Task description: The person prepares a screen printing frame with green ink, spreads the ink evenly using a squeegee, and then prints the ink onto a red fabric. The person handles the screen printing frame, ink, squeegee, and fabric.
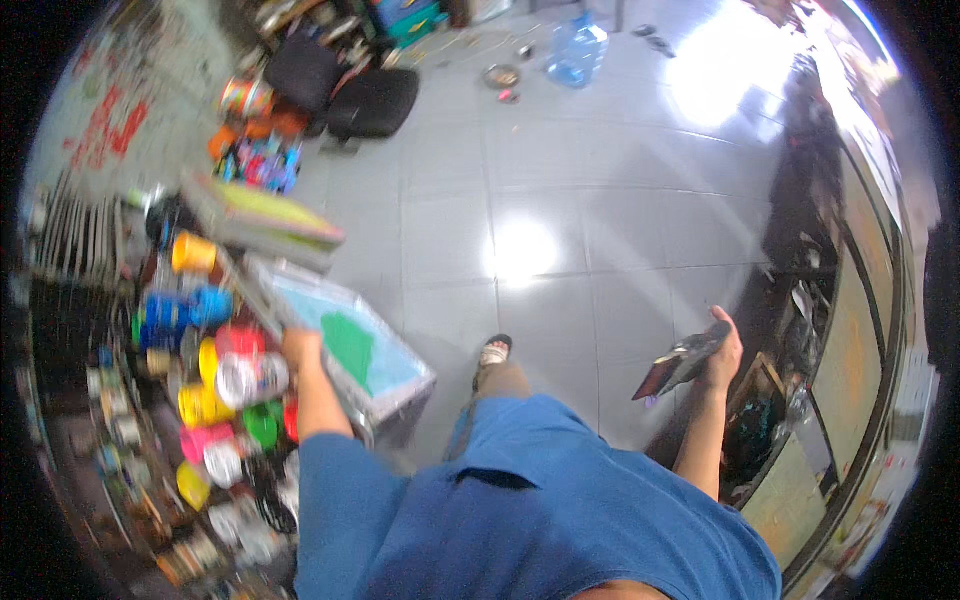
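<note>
The left grip (303, 350), at left of centre, is closing around the left edge of a screen frame (395, 345); blur is softening the fingers, but the hold is looking narrow. The frame is lying tilted beside the hand, showing a pale blue face with a green patch (348, 352). At right of centre, the right grip (727, 352) is holding a flat dark tool (690, 360), its fingers bending around one end while the reddish end is pointing toward the lower left.

Grey floor tiles (545, 150) are filling the middle, reflecting bright light near the centre and the upper right. A sandalled foot (495, 350) is showing just above the blue shirt (560, 500), which is covering the lower middle. A pale wall (130, 100) with red smears is rising at the upper left.

Yellow, blue, red, white and pink containers (235, 375) are crowding the left side; what is supporting them, I cannot tell. A yellow-green panel (270, 215) is tilting just above the frame. A black chair (370, 100) is standing in the way at the upper left, while a clear blue jug (578, 50) is resting at the top. Pale panels (850, 290) are lining the right edge.
</note>
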### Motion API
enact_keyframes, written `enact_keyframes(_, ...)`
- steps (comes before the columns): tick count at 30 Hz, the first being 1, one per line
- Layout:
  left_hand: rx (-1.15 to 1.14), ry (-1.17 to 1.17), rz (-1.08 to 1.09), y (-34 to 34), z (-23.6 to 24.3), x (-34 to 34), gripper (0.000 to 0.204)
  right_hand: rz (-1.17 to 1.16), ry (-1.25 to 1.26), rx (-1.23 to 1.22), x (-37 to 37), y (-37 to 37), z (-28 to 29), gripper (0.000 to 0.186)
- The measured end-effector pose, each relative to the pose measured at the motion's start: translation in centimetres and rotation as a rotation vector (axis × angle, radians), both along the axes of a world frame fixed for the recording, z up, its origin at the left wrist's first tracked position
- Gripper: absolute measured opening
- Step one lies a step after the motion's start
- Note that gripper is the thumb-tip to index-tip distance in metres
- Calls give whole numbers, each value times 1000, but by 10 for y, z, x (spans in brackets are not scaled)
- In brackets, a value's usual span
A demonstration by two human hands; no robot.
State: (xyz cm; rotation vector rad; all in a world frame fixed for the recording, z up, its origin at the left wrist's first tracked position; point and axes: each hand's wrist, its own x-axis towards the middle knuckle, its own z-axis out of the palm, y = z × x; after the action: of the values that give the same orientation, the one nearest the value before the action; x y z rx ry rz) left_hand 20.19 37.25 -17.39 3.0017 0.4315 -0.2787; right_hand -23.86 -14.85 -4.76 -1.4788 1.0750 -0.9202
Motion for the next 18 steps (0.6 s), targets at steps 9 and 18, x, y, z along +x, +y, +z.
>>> enact_keyframes(9, 220, 331, -326, -89, -72, 73, 34, -34, -227, 134, 95, -111, -1, 29)
enact_keyframes(18, -267, 321, -312, -268, -33, 169, 33, -265, -21, -96, 89, -290, -11, 25)
